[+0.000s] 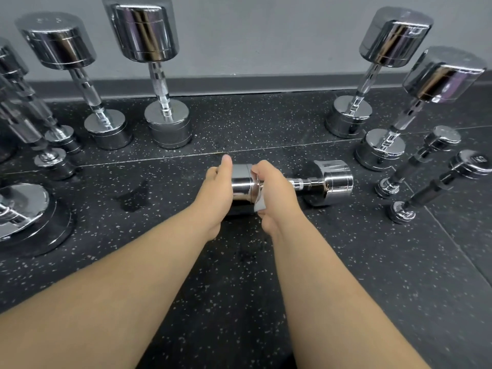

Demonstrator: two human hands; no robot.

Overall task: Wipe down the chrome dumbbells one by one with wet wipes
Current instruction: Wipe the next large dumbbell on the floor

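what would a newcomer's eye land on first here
The chrome dumbbell lying on its side mid-floor, with the left hand gripping one end while the right hand holds a white wipe against it. Behind, tall upright dumbbells stand along the grey wall.

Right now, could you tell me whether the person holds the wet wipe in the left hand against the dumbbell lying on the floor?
Not quite: the head view shows the wet wipe in the right hand, pressed against the dumbbell lying on the floor. The left hand only holds the dumbbell's end.
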